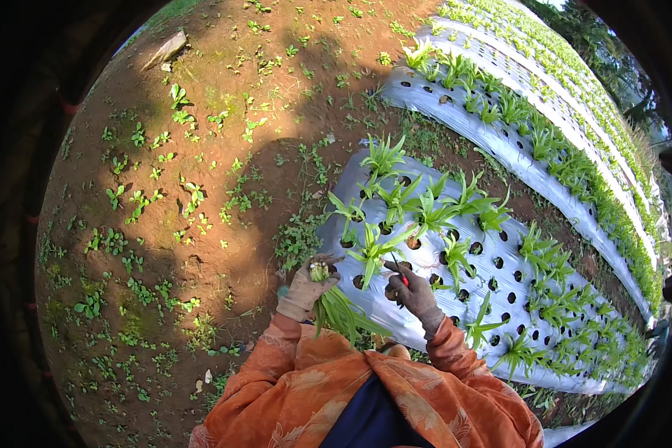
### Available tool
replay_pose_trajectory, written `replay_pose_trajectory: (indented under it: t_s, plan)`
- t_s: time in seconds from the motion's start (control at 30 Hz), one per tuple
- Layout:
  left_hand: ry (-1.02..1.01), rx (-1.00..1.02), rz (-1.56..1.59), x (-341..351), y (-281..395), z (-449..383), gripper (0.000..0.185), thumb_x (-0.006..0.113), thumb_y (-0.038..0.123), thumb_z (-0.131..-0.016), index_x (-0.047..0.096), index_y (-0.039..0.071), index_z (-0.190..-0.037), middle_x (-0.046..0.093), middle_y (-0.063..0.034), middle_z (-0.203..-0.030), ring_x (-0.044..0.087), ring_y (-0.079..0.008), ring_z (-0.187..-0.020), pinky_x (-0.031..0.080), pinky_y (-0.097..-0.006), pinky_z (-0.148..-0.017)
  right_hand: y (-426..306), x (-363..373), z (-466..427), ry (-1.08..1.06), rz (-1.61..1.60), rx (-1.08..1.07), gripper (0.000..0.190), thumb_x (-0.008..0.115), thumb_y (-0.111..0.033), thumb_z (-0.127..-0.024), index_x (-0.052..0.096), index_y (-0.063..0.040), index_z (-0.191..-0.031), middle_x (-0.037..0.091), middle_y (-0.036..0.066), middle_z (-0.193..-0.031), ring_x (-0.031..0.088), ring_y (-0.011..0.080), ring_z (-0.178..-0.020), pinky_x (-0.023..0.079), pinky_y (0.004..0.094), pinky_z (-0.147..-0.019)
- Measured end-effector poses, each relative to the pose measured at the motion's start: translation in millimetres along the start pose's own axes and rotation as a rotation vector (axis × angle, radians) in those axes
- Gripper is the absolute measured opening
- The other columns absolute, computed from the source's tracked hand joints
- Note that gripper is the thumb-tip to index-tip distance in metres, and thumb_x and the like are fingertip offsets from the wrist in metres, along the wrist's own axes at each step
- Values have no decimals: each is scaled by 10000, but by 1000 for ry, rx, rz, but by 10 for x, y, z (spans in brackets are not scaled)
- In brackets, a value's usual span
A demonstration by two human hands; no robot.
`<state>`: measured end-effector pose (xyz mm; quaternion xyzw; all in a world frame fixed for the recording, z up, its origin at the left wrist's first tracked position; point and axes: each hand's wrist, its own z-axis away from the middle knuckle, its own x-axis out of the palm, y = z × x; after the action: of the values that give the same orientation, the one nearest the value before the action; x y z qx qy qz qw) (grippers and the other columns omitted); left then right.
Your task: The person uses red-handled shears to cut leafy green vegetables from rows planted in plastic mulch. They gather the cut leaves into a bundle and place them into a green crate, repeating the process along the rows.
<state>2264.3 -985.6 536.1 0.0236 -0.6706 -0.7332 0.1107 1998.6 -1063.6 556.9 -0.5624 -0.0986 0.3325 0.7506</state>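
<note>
A bunch of long-leaved green plants (341, 313) is gripped in my gloved left hand (308, 288), with the pale cut stem ends up and the leaves hanging toward my lap. My gloved right hand (420, 297) is closed around a small knife with a red handle (405, 279). Its thin dark blade points up and away from me, close to a leafy plant (372, 249) growing from the bed. Silver plastic mulch (420, 330) with rows of round holes covers the bed under my right hand.
More leafy plants (434, 210) stand in the mulch holes ahead. Further mulched beds (453, 115) curve away at the right. Brown soil (229, 140) with scattered small seedlings spreads to the left. A pale stone-like object (167, 49) lies at the far left.
</note>
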Motion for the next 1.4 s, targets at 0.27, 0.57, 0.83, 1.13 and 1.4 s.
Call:
replay_pose_trajectory:
  t_s: [0.27,0.57,0.83,1.13,1.4]
  plan:
    - [679,-17,535,-3379,-151,-624,272,670,-18,-783,613,23,-1045,644,-44,-985,604,-147,-899,500,-301,-819,388,1138,-1565,-114,735,207,458,524,-181,-849,449,-116,-1296,639,258,-978,620,429,-915,485,494,-795]
    - [552,-105,-76,-4510,1167,-1339,346,661,8,-754,612,53,-1094,651,-18,-958,596,-121,-859,486,-274,-771,923,1395,-2074,-2,658,754,352,507,-170,-856,582,-99,-1192,679,139,-761,658,259,-615,528,404,-593]
    - [175,-210,-496,-4424,1333,-2513,453,687,86,-747,592,62,-1189,658,-68,-1007,615,-180,-921,485,-307,-830,1136,1256,-2574,306,434,896,489,653,-175,-787,507,-72,-1242,623,210,-1153,589,352,-1110,465,410,-930]
    - [-91,-386,-857,-4211,1385,-4844,524,692,96,-726,568,85,-1235,646,-112,-1076,613,-232,-971,473,-333,-879,1590,1432,-4262,296,-10,1021,245,531,-8,-837,562,-71,-1072,590,123,-693,599,251,-514,451,375,-380]
    - [-403,-216,-879,-3118,1481,-6985,632,694,137,-765,459,118,-1351,642,-136,-1067,619,-249,-951,484,-351,-838,494,676,-5607,483,-280,695,532,617,-166,-840,459,-114,-1346,644,124,-873,620,194,-617,524,330,-559]
